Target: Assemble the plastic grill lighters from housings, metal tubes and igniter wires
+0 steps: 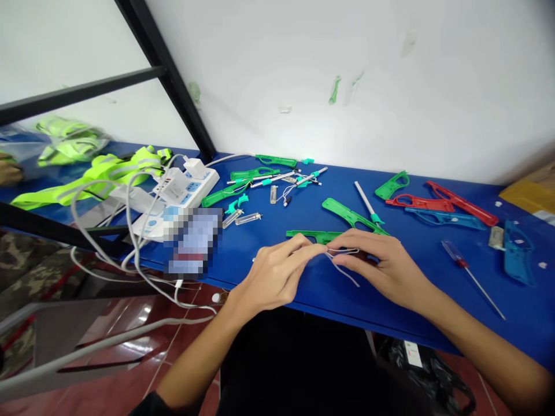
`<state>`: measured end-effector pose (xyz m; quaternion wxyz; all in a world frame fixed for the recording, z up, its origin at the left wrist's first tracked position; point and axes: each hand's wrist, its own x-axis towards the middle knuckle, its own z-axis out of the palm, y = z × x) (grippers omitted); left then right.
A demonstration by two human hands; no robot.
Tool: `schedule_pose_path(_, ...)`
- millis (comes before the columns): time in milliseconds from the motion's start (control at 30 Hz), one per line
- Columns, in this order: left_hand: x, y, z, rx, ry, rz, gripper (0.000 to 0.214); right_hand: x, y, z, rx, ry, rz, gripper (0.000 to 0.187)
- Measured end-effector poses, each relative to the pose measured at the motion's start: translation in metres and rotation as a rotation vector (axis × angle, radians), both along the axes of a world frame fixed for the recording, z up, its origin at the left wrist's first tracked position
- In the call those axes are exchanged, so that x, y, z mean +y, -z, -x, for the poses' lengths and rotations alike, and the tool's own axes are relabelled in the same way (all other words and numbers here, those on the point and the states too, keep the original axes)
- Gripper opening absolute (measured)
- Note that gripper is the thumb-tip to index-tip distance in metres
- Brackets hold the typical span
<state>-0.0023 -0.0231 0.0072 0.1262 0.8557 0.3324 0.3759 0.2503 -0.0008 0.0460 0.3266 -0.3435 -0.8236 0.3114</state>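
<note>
My left hand (275, 271) is closed, its fingertips pinching thin white wires (348, 277) over the front of the blue table (312, 292). Facing it, my right hand (388, 263) bends its thumb and fingers around a loop of the same wires. A loose wire end hangs down between the hands. Just behind my fingers lie a green plastic shell piece (314, 235) and a longer green handle shell (347, 214), both partly covered by my hands. A white tube (365, 201) with a teal end leans nearby. Whatever the left palm may hide cannot be made out.
At right lie a screwdriver (462, 263), red shells (418, 203) and a blue shell (518, 257). Several green shells (255, 173) and wired tubes lie at back left. A power strip (197, 193) with cables and a phone (195, 242) sit left, beside a black frame (173, 86).
</note>
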Motion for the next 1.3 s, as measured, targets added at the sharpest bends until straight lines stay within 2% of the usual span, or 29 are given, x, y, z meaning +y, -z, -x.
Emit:
schedule_pose_path(133, -0.0001, 0.0012, 0.0000, 0.022, -0.013, -0.011, 0.037, 0.0004, 0.0023, 0.0002, 0.014, 0.016, 0.004, 0.014)
schedule_pose_path(433, -0.0003, 0.0031, -0.0030, 0.027, -0.059, -0.085, 0.039, 0.0011, -0.0046, 0.0025, 0.051, 0.094, 0.202, 0.015)
schedule_pose_path(567, -0.0017, 0.0050, -0.0043, 0.008, -0.136, -0.014, 0.045, 0.0021, -0.0038, -0.0014, 0.041, 0.043, 0.189, 0.017)
schedule_pose_path(700, -0.0026, 0.0053, -0.0033, 0.025, -0.118, 0.003, 0.042, 0.0024, 0.0002, -0.0030, 0.040, -0.002, 0.157, 0.016)
schedule_pose_path(900, -0.0018, 0.0058, -0.0030, 0.019, -0.106, -0.006, 0.045, 0.0019, 0.0012, -0.0006, 0.027, 0.040, 0.165, 0.014)
schedule_pose_path(1300, -0.0008, 0.0084, -0.0034, -0.019, -0.080, -0.014, 0.050, 0.0012, -0.0012, -0.0002, -0.019, -0.003, 0.150, 0.024)
